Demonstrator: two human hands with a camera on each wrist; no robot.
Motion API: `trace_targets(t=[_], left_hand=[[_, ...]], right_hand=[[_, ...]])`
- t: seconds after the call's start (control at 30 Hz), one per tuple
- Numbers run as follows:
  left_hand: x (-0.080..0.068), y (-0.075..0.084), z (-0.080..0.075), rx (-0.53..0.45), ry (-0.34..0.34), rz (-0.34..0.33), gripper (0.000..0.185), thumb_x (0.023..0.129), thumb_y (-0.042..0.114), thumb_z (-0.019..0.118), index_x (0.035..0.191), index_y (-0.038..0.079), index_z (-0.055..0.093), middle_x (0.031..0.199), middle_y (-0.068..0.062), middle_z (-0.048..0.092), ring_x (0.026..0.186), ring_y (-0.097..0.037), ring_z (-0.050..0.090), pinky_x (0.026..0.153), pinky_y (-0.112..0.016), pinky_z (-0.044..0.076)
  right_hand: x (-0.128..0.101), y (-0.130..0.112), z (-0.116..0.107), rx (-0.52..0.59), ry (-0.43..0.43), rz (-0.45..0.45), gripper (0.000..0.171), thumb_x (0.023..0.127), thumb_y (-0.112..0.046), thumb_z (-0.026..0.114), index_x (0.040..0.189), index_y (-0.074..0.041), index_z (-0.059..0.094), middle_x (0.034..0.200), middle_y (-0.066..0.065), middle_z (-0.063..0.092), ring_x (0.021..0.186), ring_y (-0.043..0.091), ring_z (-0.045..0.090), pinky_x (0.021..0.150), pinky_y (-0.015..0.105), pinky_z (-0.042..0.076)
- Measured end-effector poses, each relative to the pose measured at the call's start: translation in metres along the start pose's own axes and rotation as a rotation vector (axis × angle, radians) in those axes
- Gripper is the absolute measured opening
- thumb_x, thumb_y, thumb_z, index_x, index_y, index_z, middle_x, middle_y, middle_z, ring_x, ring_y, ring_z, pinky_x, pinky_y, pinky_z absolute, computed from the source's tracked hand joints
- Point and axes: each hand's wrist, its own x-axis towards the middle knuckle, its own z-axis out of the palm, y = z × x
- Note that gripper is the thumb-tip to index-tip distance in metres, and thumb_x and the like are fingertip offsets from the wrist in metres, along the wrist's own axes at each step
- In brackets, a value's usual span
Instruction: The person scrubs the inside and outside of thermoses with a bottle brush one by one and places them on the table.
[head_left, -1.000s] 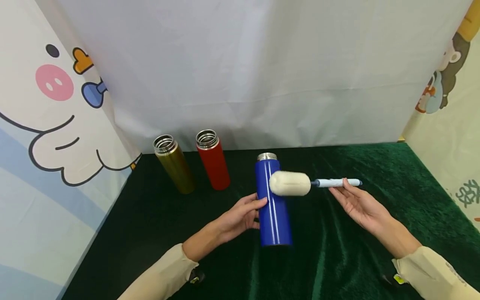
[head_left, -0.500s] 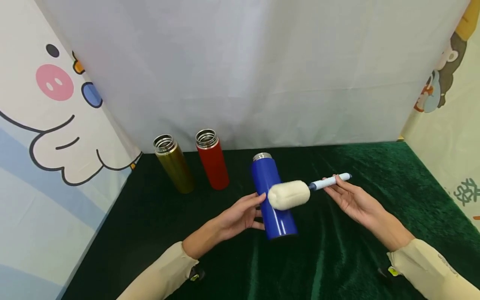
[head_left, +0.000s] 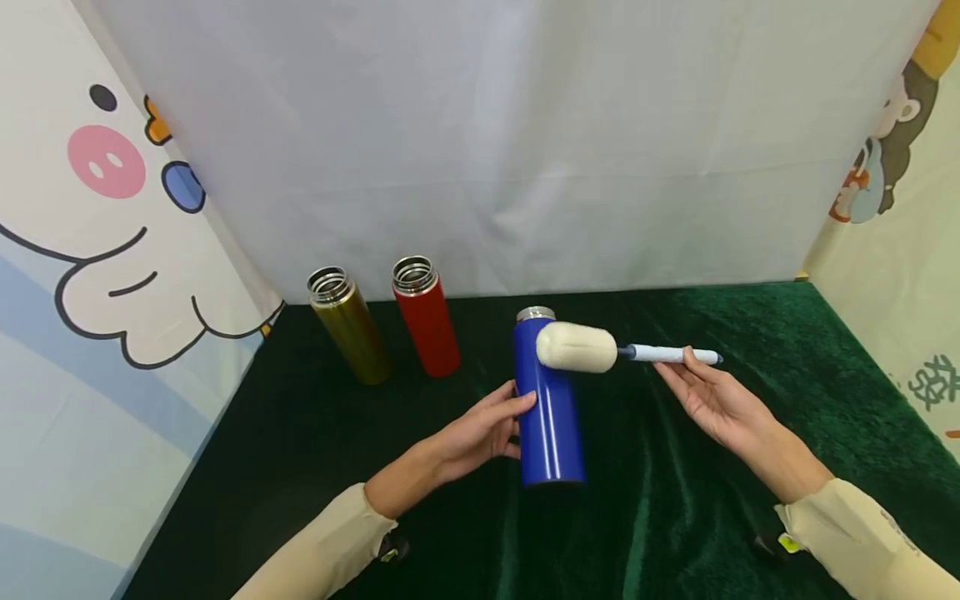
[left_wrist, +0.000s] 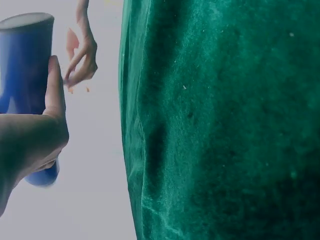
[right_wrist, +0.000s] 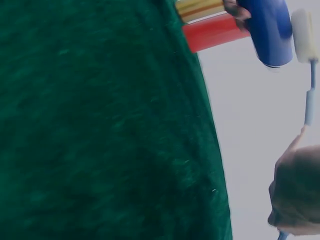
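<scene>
Curled around the upright blue flask (head_left: 549, 408) at frame centre is the left hand (head_left: 480, 433), while the sponge brush (head_left: 577, 347) is pinched by the right hand (head_left: 712, 400) beside its mouth.

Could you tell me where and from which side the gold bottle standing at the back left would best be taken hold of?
Probably around the middle of its body. The gold bottle stands upright with its mouth open, so a wrap round the smooth cylinder suits it. Come from its front or left: the red bottle stands close on its right, apart from it, and the white backdrop is just behind. The left hand is nearer.
</scene>
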Motion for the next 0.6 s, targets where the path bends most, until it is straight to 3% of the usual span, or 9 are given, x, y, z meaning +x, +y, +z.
trace_targets(t=[0.17,0.33,0.43,0.6], left_hand=[[0.006,0.002,-0.006,-0.104,0.068,0.035,0.060,0.109,0.041,0.042,0.161,0.031,0.015,0.160,-0.015,0.039,0.133,-0.027,0.055,0.112,-0.054,0.046],[0.008,0.005,-0.008,-0.166,0.059,0.039,0.062,0.109,0.040,0.042,0.163,0.027,0.013,0.164,-0.015,0.032,0.144,-0.033,0.042,0.120,-0.062,0.034],[0.008,0.005,-0.007,-0.190,0.039,0.024,0.062,0.109,0.038,0.042,0.163,0.024,0.013,0.165,-0.015,0.030,0.146,-0.034,0.039,0.121,-0.063,0.031],[0.005,0.000,-0.004,-0.099,-0.011,0.000,0.063,0.107,0.035,0.043,0.162,0.023,0.016,0.162,-0.016,0.035,0.139,-0.028,0.048,0.118,-0.059,0.038]], right_hand=[[-0.003,0.004,-0.014,-0.142,-0.175,0.124,0.034,0.112,-0.019,0.033,0.119,-0.004,0.062,0.124,0.013,0.067,0.122,0.024,0.067,0.112,0.030,0.048],[-0.001,0.005,-0.022,-0.234,-0.314,0.180,0.048,0.113,-0.023,0.022,0.121,-0.003,0.064,0.126,0.013,0.067,0.126,0.023,0.065,0.112,0.028,0.047],[-0.001,0.006,-0.019,-0.236,-0.284,0.153,0.044,0.113,-0.023,0.025,0.122,-0.004,0.064,0.125,0.012,0.067,0.124,0.023,0.066,0.110,0.028,0.049],[-0.001,0.007,-0.008,-0.139,-0.071,0.050,0.020,0.109,-0.019,0.044,0.122,-0.011,0.057,0.121,0.012,0.065,0.116,0.024,0.070,0.108,0.028,0.051]])
